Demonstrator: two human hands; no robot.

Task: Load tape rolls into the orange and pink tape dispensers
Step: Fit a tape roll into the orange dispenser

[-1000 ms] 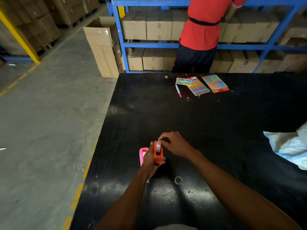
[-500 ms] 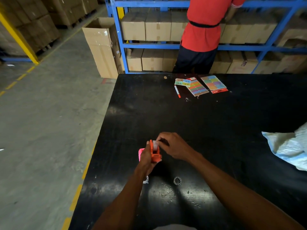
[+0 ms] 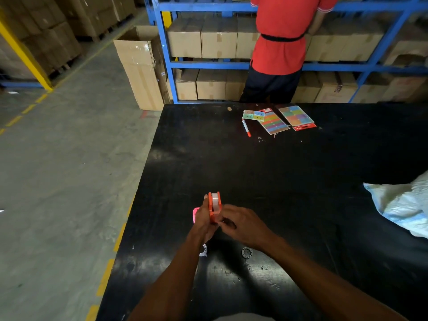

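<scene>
Fingers [image 3: 205, 216] of left hand [image 3: 203, 224] clamp orange dispenser [image 3: 214, 206] upright, tape roll [image 3: 215, 201] seated; right hand [image 3: 242, 224] pinches its near end; pink dispenser [image 3: 195, 214] behind, on table [image 3: 266, 172].

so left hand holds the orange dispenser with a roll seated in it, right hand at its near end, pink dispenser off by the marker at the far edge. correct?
Not quite. In the head view the pink dispenser sits just behind the left hand, nowhere near the marker. The rest holds: orange dispenser with a roll in the left hand, right hand at its near end.
</scene>
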